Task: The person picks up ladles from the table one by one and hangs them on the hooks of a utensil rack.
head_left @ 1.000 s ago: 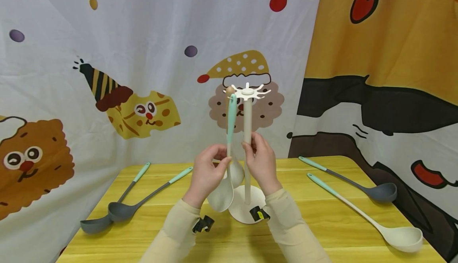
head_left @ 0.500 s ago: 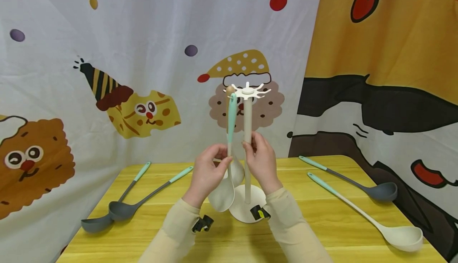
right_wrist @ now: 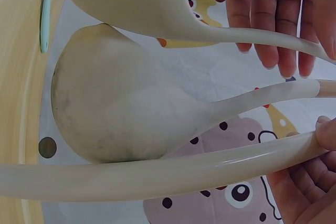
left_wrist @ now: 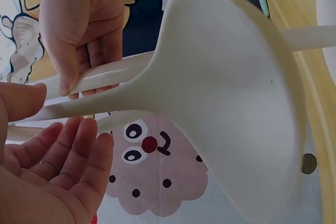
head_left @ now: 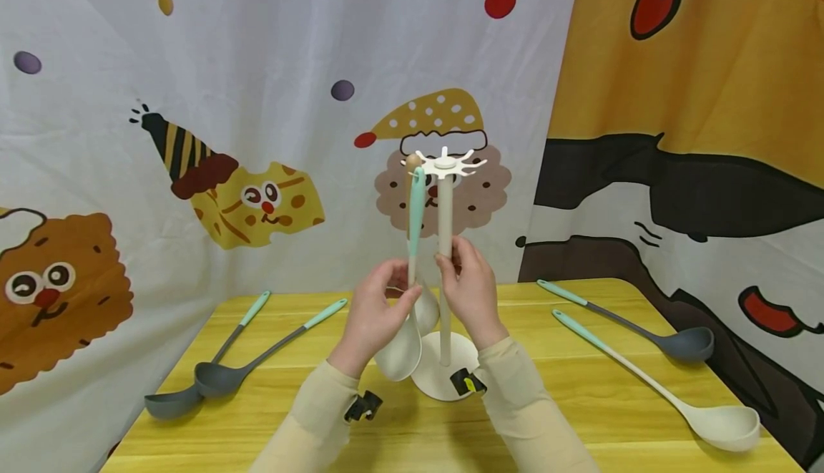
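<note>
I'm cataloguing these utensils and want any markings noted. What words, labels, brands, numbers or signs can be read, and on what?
None can be read.
No lettering shows on the white ladle by the left hand, the stand or the ladles lying on the table.
The backdrop shows only pictures and dots.
Any writing on the black device at the right wrist is too small to read.
</note>
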`<state>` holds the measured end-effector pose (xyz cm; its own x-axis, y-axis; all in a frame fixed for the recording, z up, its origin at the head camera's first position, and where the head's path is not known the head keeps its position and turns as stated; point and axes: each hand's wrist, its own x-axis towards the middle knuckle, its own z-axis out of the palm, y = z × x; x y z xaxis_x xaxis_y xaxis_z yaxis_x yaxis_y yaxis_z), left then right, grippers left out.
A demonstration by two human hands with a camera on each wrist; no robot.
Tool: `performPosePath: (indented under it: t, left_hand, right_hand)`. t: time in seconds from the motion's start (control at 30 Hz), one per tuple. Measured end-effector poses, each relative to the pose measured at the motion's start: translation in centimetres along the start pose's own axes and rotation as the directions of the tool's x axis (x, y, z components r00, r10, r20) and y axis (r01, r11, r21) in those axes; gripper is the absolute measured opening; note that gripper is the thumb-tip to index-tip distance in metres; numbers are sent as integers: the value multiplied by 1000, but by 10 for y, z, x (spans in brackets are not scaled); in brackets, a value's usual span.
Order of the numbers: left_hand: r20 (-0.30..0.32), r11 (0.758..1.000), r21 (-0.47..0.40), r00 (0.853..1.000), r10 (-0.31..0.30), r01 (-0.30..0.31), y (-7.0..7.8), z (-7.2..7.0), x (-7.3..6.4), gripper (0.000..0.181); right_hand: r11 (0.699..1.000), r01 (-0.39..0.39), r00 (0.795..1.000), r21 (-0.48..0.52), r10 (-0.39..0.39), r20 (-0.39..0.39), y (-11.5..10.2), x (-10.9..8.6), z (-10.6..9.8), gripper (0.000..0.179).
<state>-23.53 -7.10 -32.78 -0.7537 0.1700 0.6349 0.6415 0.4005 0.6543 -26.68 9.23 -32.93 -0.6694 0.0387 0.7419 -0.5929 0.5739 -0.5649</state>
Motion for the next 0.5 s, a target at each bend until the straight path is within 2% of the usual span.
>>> performPosePath:
  t: [0.5]
  left_hand:
    - [42,999,44,999,-6,4,-5,-5,-7,43]
  right_hand:
    - [1000,0,1000,14,0,-3,-2,0,-1,24]
